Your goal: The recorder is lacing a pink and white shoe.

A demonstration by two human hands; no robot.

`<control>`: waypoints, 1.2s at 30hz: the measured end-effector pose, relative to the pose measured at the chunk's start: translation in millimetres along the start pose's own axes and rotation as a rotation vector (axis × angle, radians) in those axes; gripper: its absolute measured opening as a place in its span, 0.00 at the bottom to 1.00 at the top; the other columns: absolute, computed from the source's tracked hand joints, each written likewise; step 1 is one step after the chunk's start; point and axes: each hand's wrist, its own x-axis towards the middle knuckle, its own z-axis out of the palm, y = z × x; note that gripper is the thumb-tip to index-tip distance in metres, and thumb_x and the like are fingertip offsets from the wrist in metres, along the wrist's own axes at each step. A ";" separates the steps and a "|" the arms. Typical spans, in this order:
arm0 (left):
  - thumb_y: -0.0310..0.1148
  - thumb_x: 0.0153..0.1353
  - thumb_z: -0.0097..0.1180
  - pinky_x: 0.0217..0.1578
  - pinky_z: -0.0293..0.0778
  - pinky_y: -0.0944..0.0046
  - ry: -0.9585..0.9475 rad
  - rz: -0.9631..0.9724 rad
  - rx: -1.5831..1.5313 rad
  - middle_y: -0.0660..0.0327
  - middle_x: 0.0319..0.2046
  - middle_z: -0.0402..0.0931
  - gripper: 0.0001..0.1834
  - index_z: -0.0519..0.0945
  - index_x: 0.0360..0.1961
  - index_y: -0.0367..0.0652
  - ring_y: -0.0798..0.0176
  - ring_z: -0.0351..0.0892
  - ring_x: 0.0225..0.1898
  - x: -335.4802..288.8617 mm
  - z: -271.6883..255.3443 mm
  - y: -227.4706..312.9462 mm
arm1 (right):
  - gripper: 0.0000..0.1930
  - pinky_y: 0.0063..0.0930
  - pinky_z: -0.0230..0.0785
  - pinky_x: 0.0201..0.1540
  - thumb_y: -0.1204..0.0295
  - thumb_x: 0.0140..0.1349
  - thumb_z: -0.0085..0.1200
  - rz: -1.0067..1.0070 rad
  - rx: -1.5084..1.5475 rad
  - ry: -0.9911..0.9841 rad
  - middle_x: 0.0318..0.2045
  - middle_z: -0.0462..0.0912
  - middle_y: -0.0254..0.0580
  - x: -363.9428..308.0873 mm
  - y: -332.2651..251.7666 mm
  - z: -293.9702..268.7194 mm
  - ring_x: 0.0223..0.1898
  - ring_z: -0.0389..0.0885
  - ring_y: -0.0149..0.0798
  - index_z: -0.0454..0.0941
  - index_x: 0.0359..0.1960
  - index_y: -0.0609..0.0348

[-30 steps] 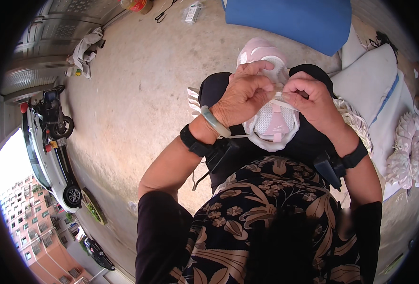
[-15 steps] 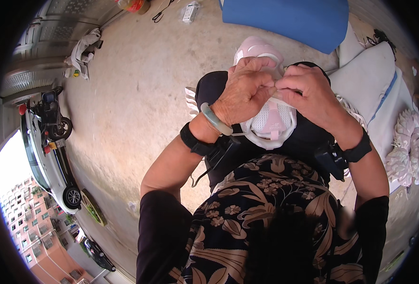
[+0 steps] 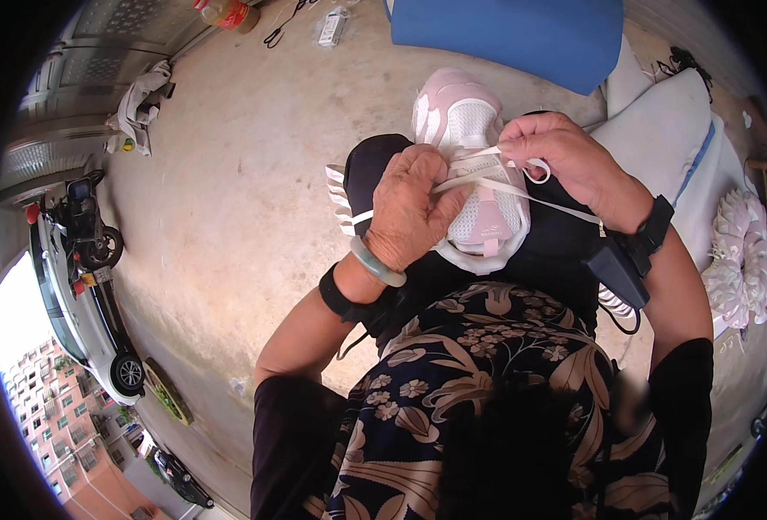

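Note:
A pink and white sneaker rests on my lap between my knees, its toe pointing away from me. White shoelace crosses its upper; one strand runs right beneath my right wrist. My left hand is closed at the shoe's left side, fingers curled, thumb over the lacing, and a lace end trails out left of it. Thumb and fingertips of my right hand pinch a lace above the right side of the shoe, with a small loop hanging below them.
Beyond the shoe lies a blue panel. White sheets and a pile of ruffled white-pink pieces are on the right. White strips show beside my left knee. Black scissors and a bottle lie far left.
My hands were together over the middle of the shoe and have moved apart, left hand leftward, right hand rightward. The crossed laces and the toe now show.

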 end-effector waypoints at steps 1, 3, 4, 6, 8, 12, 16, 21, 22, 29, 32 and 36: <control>0.27 0.49 0.61 0.40 0.70 0.58 0.020 -0.015 0.004 0.54 0.32 0.73 0.11 0.70 0.28 0.39 0.50 0.73 0.36 -1.1 2.2 3.5 | 0.06 0.19 0.54 0.26 0.70 0.54 0.56 -0.001 -0.001 -0.002 0.22 0.73 0.28 0.5 0.6 0.9 0.25 0.65 0.22 0.79 0.28 0.60; 0.26 0.48 0.60 0.39 0.70 0.57 0.042 -0.029 0.010 0.53 0.32 0.73 0.10 0.70 0.28 0.39 0.49 0.73 0.35 -1.3 5.0 8.9 | 0.06 0.19 0.54 0.25 0.70 0.54 0.56 0.030 0.118 0.038 0.21 0.73 0.28 0.5 1.0 2.7 0.24 0.65 0.22 0.78 0.27 0.61; 0.24 0.48 0.59 0.38 0.70 0.56 0.054 0.011 0.091 0.53 0.32 0.73 0.09 0.71 0.28 0.39 0.47 0.73 0.35 -0.5 5.8 11.0 | 0.06 0.19 0.54 0.25 0.70 0.54 0.56 0.027 0.117 0.038 0.21 0.73 0.28 0.4 1.1 4.7 0.24 0.65 0.22 0.78 0.27 0.61; 0.23 0.47 0.57 0.37 0.70 0.55 0.067 0.053 0.173 0.52 0.32 0.73 0.08 0.71 0.29 0.39 0.46 0.73 0.34 1.3 4.3 14.5 | 0.05 0.18 0.52 0.24 0.71 0.53 0.55 0.018 0.191 0.087 0.20 0.71 0.27 -0.2 1.8 8.7 0.22 0.64 0.22 0.77 0.26 0.60; 0.21 0.49 0.54 0.33 0.69 0.53 0.062 0.133 0.292 0.52 0.31 0.73 0.06 0.72 0.30 0.38 0.46 0.73 0.35 3.4 1.5 18.5 | 0.05 0.18 0.52 0.24 0.71 0.53 0.55 0.017 0.200 0.067 0.19 0.70 0.27 1.1 5.1 4.9 0.22 0.63 0.22 0.77 0.25 0.59; 0.21 0.50 0.52 0.30 0.68 0.52 -0.041 0.141 0.314 0.52 0.28 0.73 0.05 0.71 0.29 0.37 0.47 0.74 0.32 -0.5 -10.4 24.1 | 0.05 0.16 0.55 0.25 0.73 0.54 0.52 -0.015 0.209 -0.021 0.18 0.70 0.27 2.0 7.7 -3.9 0.21 0.65 0.21 0.77 0.29 0.61; 0.19 0.54 0.50 0.22 0.67 0.57 -0.223 -0.014 0.031 0.54 0.20 0.71 0.04 0.68 0.26 0.36 0.50 0.73 0.21 -22.4 -31.4 29.4 | 0.07 0.17 0.52 0.25 0.69 0.52 0.54 0.042 0.110 0.108 0.18 0.67 0.25 -6.0 4.4 5.4 0.21 0.61 0.22 0.77 0.21 0.57; 0.21 0.59 0.50 0.19 0.67 0.69 -0.426 -0.316 -0.264 0.60 0.14 0.69 0.09 0.67 0.22 0.37 0.66 0.73 0.17 -42.3 -68.2 28.6 | 0.08 0.18 0.60 0.33 0.67 0.54 0.56 0.043 0.055 0.124 0.25 0.76 0.26 -11.3 6.8 10.9 0.30 0.68 0.22 0.81 0.31 0.56; 0.21 0.59 0.50 0.19 0.67 0.69 -0.426 -0.315 -0.267 0.60 0.14 0.69 0.09 0.67 0.22 0.37 0.66 0.73 0.17 -45.9 -69.7 28.2 | 0.08 0.18 0.60 0.33 0.67 0.54 0.56 0.046 0.053 0.126 0.25 0.76 0.26 -11.1 7.4 9.6 0.30 0.68 0.22 0.81 0.31 0.56; 0.19 0.58 0.51 0.19 0.67 0.68 -0.467 -0.304 -0.292 0.61 0.16 0.68 0.08 0.67 0.23 0.36 0.66 0.71 0.17 -68.3 -81.7 28.0 | 0.10 0.19 0.60 0.34 0.65 0.57 0.57 -0.005 0.063 0.086 0.28 0.77 0.27 -12.0 19.0 3.6 0.31 0.70 0.22 0.80 0.33 0.58; 0.19 0.54 0.55 0.20 0.62 0.60 -0.465 -0.365 -0.347 0.53 0.17 0.65 0.09 0.67 0.24 0.38 0.48 0.67 0.19 -79.1 -83.6 30.3 | 0.10 0.19 0.60 0.32 0.64 0.57 0.57 -0.010 0.007 0.088 0.26 0.76 0.27 -11.1 15.6 10.7 0.30 0.69 0.22 0.80 0.31 0.59; 0.19 0.54 0.54 0.20 0.62 0.60 -0.473 -0.290 -0.312 0.52 0.17 0.66 0.08 0.67 0.24 0.37 0.49 0.67 0.19 -74.0 -83.8 37.2 | 0.10 0.20 0.59 0.25 0.65 0.56 0.58 -0.040 -0.084 0.181 0.20 0.73 0.27 -7.7 19.3 17.3 0.24 0.67 0.22 0.79 0.27 0.60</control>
